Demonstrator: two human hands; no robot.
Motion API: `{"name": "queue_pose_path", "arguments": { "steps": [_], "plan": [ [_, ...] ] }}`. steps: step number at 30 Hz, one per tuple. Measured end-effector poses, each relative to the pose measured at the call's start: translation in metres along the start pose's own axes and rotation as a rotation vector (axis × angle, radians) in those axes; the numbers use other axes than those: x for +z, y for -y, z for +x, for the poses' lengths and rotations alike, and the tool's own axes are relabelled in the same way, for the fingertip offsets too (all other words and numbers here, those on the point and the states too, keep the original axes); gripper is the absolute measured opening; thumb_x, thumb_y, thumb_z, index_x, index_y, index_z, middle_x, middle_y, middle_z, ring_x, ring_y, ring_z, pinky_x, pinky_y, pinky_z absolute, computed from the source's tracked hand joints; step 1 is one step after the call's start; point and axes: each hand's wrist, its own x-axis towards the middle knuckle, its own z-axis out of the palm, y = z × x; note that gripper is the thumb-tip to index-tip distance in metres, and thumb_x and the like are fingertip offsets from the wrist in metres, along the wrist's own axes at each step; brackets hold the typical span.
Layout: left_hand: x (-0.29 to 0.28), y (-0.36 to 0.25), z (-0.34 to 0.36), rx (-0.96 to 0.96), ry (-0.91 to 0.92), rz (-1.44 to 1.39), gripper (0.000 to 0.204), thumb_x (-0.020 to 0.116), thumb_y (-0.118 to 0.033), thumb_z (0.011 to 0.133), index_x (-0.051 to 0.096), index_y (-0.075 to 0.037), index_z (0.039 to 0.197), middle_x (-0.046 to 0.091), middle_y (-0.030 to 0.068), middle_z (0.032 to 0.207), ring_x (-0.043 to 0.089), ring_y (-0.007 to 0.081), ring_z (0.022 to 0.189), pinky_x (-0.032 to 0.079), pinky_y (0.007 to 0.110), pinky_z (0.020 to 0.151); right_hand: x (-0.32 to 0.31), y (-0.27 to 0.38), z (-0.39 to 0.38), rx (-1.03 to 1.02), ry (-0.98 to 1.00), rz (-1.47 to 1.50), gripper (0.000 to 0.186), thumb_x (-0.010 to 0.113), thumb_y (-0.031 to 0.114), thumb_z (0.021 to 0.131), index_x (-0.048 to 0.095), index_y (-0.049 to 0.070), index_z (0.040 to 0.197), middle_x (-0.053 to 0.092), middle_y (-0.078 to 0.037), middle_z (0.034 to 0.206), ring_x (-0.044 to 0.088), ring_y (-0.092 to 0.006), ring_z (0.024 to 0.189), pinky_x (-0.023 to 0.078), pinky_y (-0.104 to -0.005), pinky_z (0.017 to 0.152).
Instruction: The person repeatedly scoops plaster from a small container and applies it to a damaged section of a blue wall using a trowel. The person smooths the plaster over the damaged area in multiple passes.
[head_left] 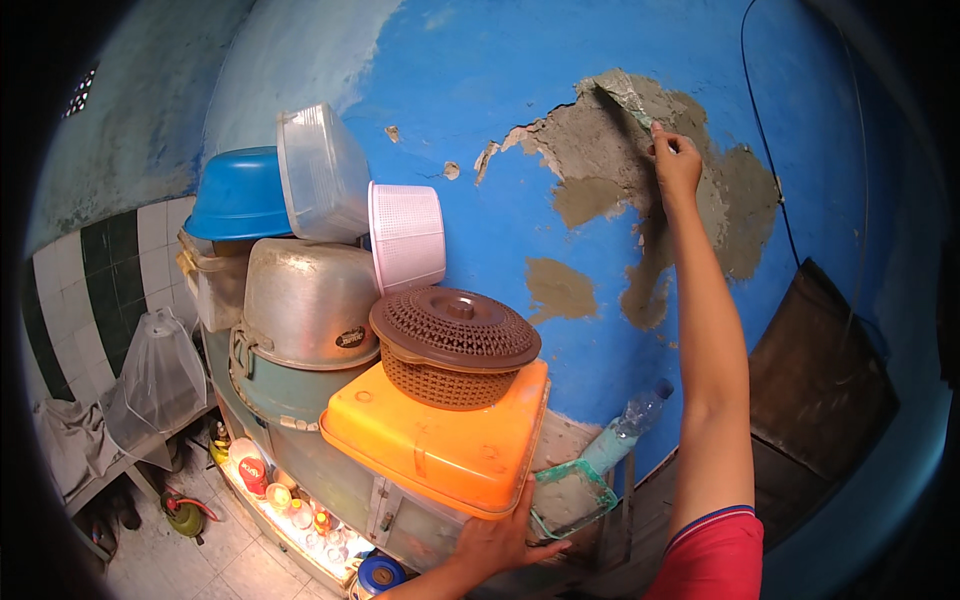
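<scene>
Pressing the blade [630,98] flat should best smooth the grey paste [748,205] on the wall [470,70], upper right. The right hand [677,165] pinches the blade there; the left hand [500,537] is by the green tub [600,481], lower middle, its grip too hard to tell.

Blue basin [240,200], metal pot [305,305], pink basket [407,238], lidded brown basket [450,384]
</scene>
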Motion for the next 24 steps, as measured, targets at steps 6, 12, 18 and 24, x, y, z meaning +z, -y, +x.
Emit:
{"name": "queue_pose_path", "arguments": {
  "steps": [6, 12, 18, 24],
  "plan": [
    [0.0, 0.002, 0.0, 0.003, 0.004, -0.01, 0.12, 0.072, -0.083, 0.078, 0.052, 0.015, 0.143, 0.055, 0.0353, 0.145, 0.054, 0.047, 0.139, 0.045, 0.054, 0.114, -0.025, -0.004, 0.029, -0.066, 0.013, -0.279, 0.052, 0.076, 0.056, 0.091, 0.08, 0.004, 0.092, 0.079, -0.018, 0.098, 0.075, -0.0364, 0.095, 0.055, -0.0446, 0.087],
    [0.002, 0.001, -0.003, -0.019, 0.017, -0.02, 0.119, 0.072, -0.082, 0.078, 0.052, 0.015, 0.144, 0.056, 0.0353, 0.145, 0.054, 0.0471, 0.138, 0.045, 0.054, 0.115, -0.067, -0.013, 0.034, -0.033, 0.086, -0.173, 0.049, 0.077, 0.053, 0.093, 0.08, 0.004, 0.091, 0.076, -0.009, 0.079, 0.072, -0.0186, 0.08, 0.053, -0.0345, 0.075],
    [0.003, 0.001, 0.0, 0.007, 0.0, -0.013, 0.118, 0.071, -0.082, 0.079, 0.053, 0.014, 0.143, 0.058, 0.0338, 0.144, 0.056, 0.0444, 0.139, 0.046, 0.051, 0.115, -0.033, -0.019, 0.001, 0.222, 0.002, 0.123, 0.043, 0.077, 0.047, 0.096, 0.077, 0.005, 0.088, 0.072, -0.002, 0.074, 0.061, -0.0101, 0.068, 0.048, -0.0306, 0.066],
    [0.003, 0.002, -0.003, -0.017, -0.008, -0.013, 0.117, 0.07, -0.083, 0.08, 0.054, 0.014, 0.143, 0.059, 0.0325, 0.144, 0.056, 0.0438, 0.139, 0.046, 0.05, 0.115, 0.07, 0.02, -0.07, 0.371, 0.017, 0.614, 0.033, 0.063, 0.037, 0.109, 0.06, 0.004, 0.109, 0.064, -0.002, 0.085, 0.055, -0.0068, 0.061, 0.042, -0.0248, 0.048]
  ]
}}
